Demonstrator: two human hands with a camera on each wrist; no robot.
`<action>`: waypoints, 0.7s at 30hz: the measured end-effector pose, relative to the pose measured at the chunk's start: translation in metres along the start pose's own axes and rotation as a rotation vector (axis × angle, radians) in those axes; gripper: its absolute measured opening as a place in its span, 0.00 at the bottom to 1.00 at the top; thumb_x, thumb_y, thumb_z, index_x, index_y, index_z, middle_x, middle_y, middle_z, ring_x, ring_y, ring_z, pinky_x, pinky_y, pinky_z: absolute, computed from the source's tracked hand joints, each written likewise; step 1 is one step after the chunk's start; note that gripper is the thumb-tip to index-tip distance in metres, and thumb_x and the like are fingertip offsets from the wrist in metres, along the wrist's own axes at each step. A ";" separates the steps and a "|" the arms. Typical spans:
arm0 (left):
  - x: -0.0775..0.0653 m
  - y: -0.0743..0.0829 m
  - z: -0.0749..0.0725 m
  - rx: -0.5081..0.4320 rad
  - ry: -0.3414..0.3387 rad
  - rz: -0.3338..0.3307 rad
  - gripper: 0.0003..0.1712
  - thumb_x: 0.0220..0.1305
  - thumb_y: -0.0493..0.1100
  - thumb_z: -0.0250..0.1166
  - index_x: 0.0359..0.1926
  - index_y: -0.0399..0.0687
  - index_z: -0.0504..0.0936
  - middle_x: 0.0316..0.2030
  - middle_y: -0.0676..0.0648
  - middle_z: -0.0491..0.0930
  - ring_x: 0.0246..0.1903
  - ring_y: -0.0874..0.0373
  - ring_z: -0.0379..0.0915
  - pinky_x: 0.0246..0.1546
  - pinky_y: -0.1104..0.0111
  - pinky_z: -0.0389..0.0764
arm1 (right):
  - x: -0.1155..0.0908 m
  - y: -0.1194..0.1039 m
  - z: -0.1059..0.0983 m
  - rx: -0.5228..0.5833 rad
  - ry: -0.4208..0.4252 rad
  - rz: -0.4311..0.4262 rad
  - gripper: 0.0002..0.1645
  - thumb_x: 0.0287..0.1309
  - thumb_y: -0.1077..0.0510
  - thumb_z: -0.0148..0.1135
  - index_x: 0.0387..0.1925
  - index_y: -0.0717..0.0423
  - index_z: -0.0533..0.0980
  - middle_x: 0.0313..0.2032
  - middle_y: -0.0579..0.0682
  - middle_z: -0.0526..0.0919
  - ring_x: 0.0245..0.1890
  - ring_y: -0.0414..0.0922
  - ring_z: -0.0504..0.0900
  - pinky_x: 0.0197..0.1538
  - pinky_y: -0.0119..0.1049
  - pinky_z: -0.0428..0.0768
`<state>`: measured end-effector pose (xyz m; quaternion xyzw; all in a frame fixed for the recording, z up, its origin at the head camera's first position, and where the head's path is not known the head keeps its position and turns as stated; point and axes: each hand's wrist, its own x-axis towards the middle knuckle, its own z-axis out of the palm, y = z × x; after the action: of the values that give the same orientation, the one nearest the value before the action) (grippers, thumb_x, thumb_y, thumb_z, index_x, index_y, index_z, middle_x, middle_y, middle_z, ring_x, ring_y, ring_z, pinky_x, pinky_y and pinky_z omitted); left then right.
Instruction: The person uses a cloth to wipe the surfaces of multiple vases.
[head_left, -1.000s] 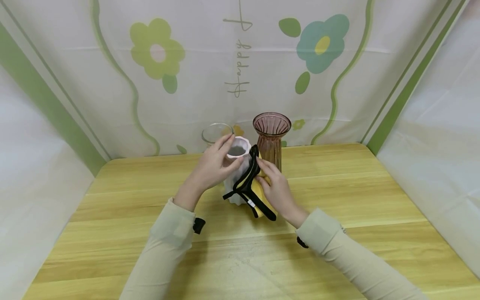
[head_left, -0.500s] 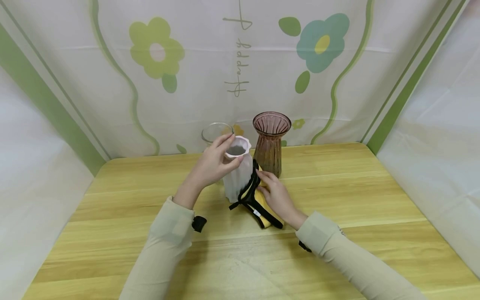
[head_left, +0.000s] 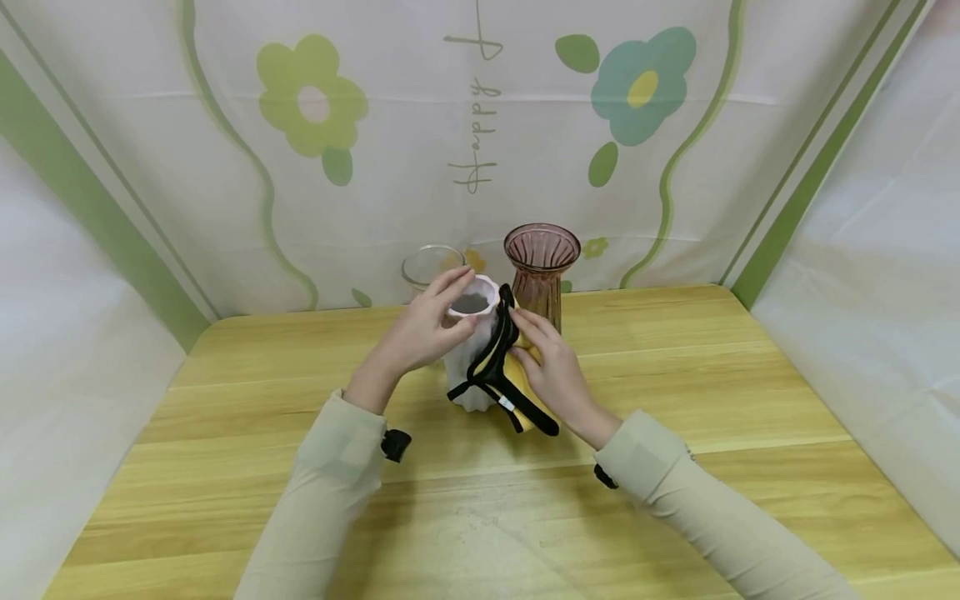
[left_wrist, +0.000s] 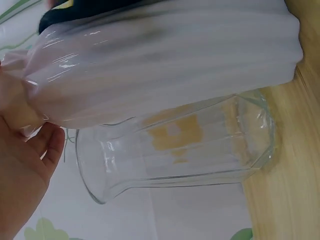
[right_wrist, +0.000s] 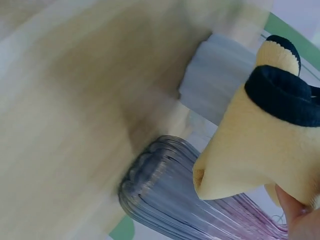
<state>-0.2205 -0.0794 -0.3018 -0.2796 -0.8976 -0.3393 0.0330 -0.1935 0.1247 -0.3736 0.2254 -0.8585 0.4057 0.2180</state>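
A white ribbed vase (head_left: 459,362) with a pinkish scalloped rim stands upright near the middle of the table. My left hand (head_left: 427,329) grips it around the neck, thumb in front and fingers behind the rim. Between the thumb and fingers of my right hand (head_left: 555,371) is a yellow cloth piece with black trim (head_left: 525,404), held along the vase's right side. A small white tag shows on the trim. The right wrist view shows the yellow fabric (right_wrist: 260,150) folded, with black-edged openings. In the left wrist view, dark trim overlaps the vase's (left_wrist: 175,60) upper side.
A clear glass vase (left_wrist: 185,150) stands behind the white one, partly hidden in the head view. A purple-pink ribbed glass vase (head_left: 542,250) stands just right of and behind the cloth. A flower-printed curtain (head_left: 397,125) backs the wooden table (head_left: 705,400).
My right hand first slid the cloth down along the white vase, then brought it back up near the rim. The left hand has kept its hold on the neck.
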 end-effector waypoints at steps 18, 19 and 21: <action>-0.002 -0.003 0.005 0.002 0.043 0.023 0.38 0.68 0.56 0.53 0.73 0.45 0.56 0.69 0.33 0.50 0.63 0.40 0.60 0.55 0.52 0.77 | -0.013 0.012 0.008 -0.040 -0.074 0.013 0.35 0.59 0.67 0.60 0.68 0.55 0.64 0.64 0.60 0.70 0.57 0.56 0.78 0.52 0.44 0.82; -0.002 -0.003 0.005 0.002 0.042 0.032 0.38 0.69 0.58 0.52 0.73 0.44 0.56 0.69 0.34 0.51 0.63 0.40 0.59 0.57 0.51 0.76 | -0.015 0.014 0.009 -0.046 -0.084 0.021 0.35 0.59 0.67 0.60 0.68 0.55 0.64 0.64 0.60 0.70 0.56 0.56 0.78 0.52 0.44 0.82; -0.003 -0.003 0.004 0.009 0.039 0.046 0.41 0.69 0.63 0.48 0.73 0.44 0.56 0.69 0.34 0.52 0.66 0.39 0.55 0.60 0.47 0.72 | -0.019 0.018 0.012 -0.067 -0.105 0.035 0.35 0.59 0.67 0.60 0.68 0.54 0.64 0.64 0.60 0.71 0.55 0.56 0.79 0.52 0.45 0.81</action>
<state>-0.2191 -0.0806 -0.3075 -0.2933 -0.8915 -0.3399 0.0598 -0.1904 0.1296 -0.4019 0.2240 -0.8857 0.3679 0.1732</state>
